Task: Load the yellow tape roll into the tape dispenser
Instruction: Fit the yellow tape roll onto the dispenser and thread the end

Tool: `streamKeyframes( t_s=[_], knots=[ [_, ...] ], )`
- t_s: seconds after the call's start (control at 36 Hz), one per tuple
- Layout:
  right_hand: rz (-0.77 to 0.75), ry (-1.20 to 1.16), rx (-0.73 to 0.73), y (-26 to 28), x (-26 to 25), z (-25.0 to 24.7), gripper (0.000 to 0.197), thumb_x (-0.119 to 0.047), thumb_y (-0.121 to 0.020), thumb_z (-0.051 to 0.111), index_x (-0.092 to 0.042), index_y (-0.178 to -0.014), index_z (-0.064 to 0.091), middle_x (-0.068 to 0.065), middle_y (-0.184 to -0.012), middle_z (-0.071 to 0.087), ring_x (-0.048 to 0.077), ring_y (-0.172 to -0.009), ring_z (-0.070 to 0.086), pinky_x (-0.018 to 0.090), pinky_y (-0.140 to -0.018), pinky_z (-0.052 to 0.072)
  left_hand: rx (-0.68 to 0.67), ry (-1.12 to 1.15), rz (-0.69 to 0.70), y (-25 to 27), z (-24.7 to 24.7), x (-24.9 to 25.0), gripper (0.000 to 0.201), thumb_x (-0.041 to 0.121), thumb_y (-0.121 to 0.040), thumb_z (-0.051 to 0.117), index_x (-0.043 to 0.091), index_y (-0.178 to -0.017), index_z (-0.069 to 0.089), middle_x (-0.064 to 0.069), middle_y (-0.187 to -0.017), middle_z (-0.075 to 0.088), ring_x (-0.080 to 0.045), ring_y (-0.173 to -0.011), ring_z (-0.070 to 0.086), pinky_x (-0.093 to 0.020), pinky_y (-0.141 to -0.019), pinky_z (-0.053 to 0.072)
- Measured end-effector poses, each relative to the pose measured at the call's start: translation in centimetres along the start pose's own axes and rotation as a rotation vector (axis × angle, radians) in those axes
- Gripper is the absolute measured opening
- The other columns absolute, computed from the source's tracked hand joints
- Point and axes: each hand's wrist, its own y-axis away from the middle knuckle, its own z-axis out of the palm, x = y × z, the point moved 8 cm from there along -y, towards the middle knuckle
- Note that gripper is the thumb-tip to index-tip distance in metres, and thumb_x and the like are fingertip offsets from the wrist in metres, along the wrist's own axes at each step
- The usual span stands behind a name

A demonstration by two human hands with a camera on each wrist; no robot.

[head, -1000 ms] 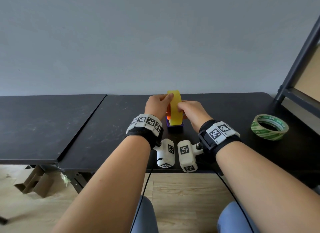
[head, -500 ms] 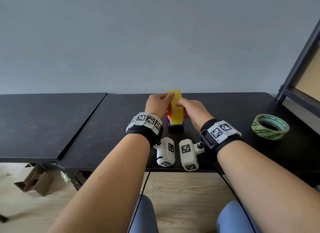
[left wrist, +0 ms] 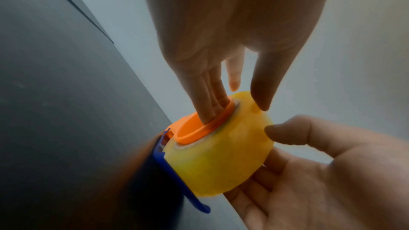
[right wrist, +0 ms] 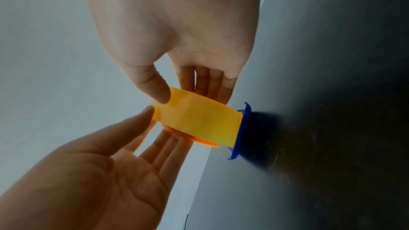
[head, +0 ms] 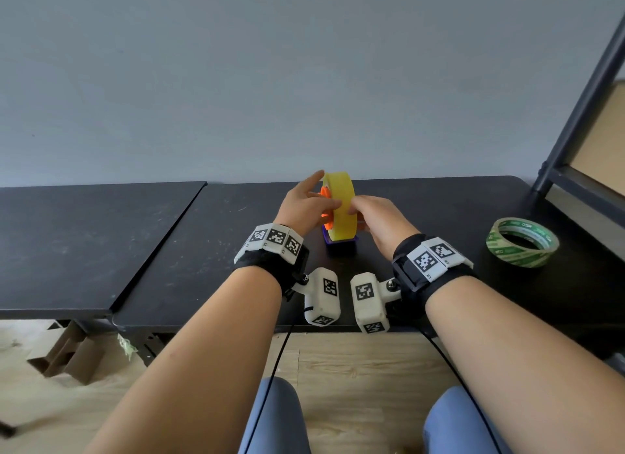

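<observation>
Head view: the yellow tape roll stands on edge on the blue tape dispenser, which sits on the black table about midway between its left and right edges and nearer the back edge than the front. An orange hub fills the core of the roll and projects from its left face. The left hand lies against that left face, with the index finger raised along the top of the roll and the thumb on the near rim. The right hand lies against the right face, its thumb tip on the outer band of tape. Left wrist view: the straight fingers of the left hand press into the orange hub, and the thumb tip touches the rim of the yellow tape roll; the right hand cups the opposite side from below, and the blue edge of the tape dispenser runs under the roll. Right wrist view: the right hand holds the yellow tape roll between the thumb on the outer band and the fingers behind the far face; the left hand is spread flat, its fingers under the hub. The blue flange of the tape dispenser meets the roll where it stands on the table. A green tape roll lies flat near the table's right edge, well apart from the hands; a black shelf frame rises at the back right corner.
</observation>
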Motion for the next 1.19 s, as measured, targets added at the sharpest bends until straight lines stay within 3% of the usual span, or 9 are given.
streamKeyframes(
  t_s=[0.14, 0.28, 0.36, 0.53, 0.67, 0.81, 0.92, 1.03, 1.19],
  knots=[
    [0.004, -0.059, 0.008, -0.4, 0.4, -0.1, 0.042, -0.024, -0.067, 0.057, -0.001, -0.099, 0.071, 0.019, -0.111, 0.071, 0.033, -0.106, 0.066, 0.05, -0.102, 0.049, 0.047, -0.004, 0.031, 0.1, -0.2, 0.1, 0.051, 0.009, -0.089, 0.066, 0.006, -0.138, 0.051, -0.017, -0.113, 0.064, -0.027, -0.096, 0.067, -0.042, -0.089, 0.057],
    [0.006, -0.068, 0.021, -0.3, 0.3, -0.1, 0.034, -0.021, -0.076, 0.056, -0.003, -0.101, 0.071, 0.017, -0.109, 0.073, 0.032, -0.104, 0.068, 0.049, -0.102, 0.049, 0.074, -0.046, 0.075, 0.0, -0.1, 0.8, 0.035, 0.014, -0.092, 0.063, 0.003, -0.125, 0.061, -0.012, -0.1, 0.067, -0.024, -0.086, 0.066, -0.046, -0.087, 0.059],
    [0.001, -0.072, 0.011, -0.4, 0.3, 0.1, 0.03, -0.025, -0.075, 0.057, -0.008, -0.096, 0.071, 0.015, -0.106, 0.074, 0.031, -0.103, 0.069, 0.049, -0.101, 0.05, 0.086, -0.078, 0.084, -0.1, -0.2, 0.8, 0.036, 0.019, -0.091, 0.063, 0.003, -0.124, 0.064, -0.008, -0.094, 0.067, -0.02, -0.078, 0.064, -0.047, -0.083, 0.06],
    [0.008, -0.008, 0.038, -0.6, 0.7, -0.2, 0.038, -0.019, -0.062, 0.054, 0.002, -0.09, 0.069, 0.02, -0.105, 0.071, 0.039, -0.107, 0.065, 0.052, -0.1, 0.049, 0.08, -0.067, 0.099, 0.0, -0.3, 0.7, 0.023, 0.018, -0.092, 0.062, 0.007, -0.111, 0.07, -0.011, -0.09, 0.068, -0.024, -0.081, 0.064, -0.048, -0.083, 0.06],
    [-0.013, 0.012, 0.012, -0.3, 0.8, 0.0, 0.032, 0.0, -0.072, 0.049, -0.018, -0.078, 0.075, 0.02, -0.108, 0.071, 0.035, -0.107, 0.064, 0.049, -0.1, 0.05, 0.069, -0.069, 0.105, 0.1, -0.3, 0.8, 0.018, 0.017, -0.092, 0.062, 0.011, -0.107, 0.07, -0.014, -0.092, 0.067, -0.025, -0.084, 0.064, -0.048, -0.084, 0.06],
    [0.014, -0.021, 0.035, -0.1, 0.6, -0.2, 0.03, -0.012, -0.075, 0.053, 0.003, -0.096, 0.069, 0.021, -0.108, 0.071, 0.031, -0.102, 0.068, 0.048, -0.099, 0.051, 0.055, -0.078, 0.107, 0.1, -0.2, 0.7, 0.01, 0.016, -0.092, 0.061, 0.021, -0.09, 0.07, -0.015, -0.091, 0.066, -0.025, -0.082, 0.063, -0.048, -0.083, 0.06],
    [0.021, -0.039, 0.034, 0.1, 0.3, -0.1, 0.031, -0.029, -0.074, 0.059, -0.006, -0.092, 0.07, 0.014, -0.102, 0.074, 0.03, -0.098, 0.07, 0.047, -0.097, 0.053, 0.073, -0.073, 0.094, 0.2, -0.4, 0.7, 0.019, 0.019, -0.091, 0.063, 0.012, -0.108, 0.071, -0.015, -0.098, 0.07, -0.03, -0.089, 0.068, -0.048, -0.083, 0.06],
    [0.014, -0.069, 0.034, 0.1, -0.2, 0.1, 0.021, -0.028, -0.082, 0.058, -0.011, -0.089, 0.069, 0.01, -0.094, 0.074, 0.029, -0.097, 0.07, 0.042, -0.092, 0.055, 0.095, -0.071, 0.076, 0.0, -0.6, 0.4, 0.04, 0.022, -0.089, 0.066, 0.006, -0.126, 0.063, -0.018, -0.11, 0.07, -0.031, -0.095, 0.069, -0.048, -0.083, 0.06],
    [0.005, -0.002, 0.031, -0.3, 0.0, 0.0, 0.023, -0.023, -0.058, 0.056, -0.006, -0.071, 0.065, 0.016, -0.09, 0.068, 0.036, -0.093, 0.068, 0.048, -0.094, 0.053, 0.093, -0.073, 0.079, -0.2, -0.5, 0.5, 0.04, 0.022, -0.09, 0.065, 0.006, -0.126, 0.063, -0.019, -0.107, 0.07, -0.028, -0.089, 0.067, -0.049, -0.083, 0.06]
  ],
)
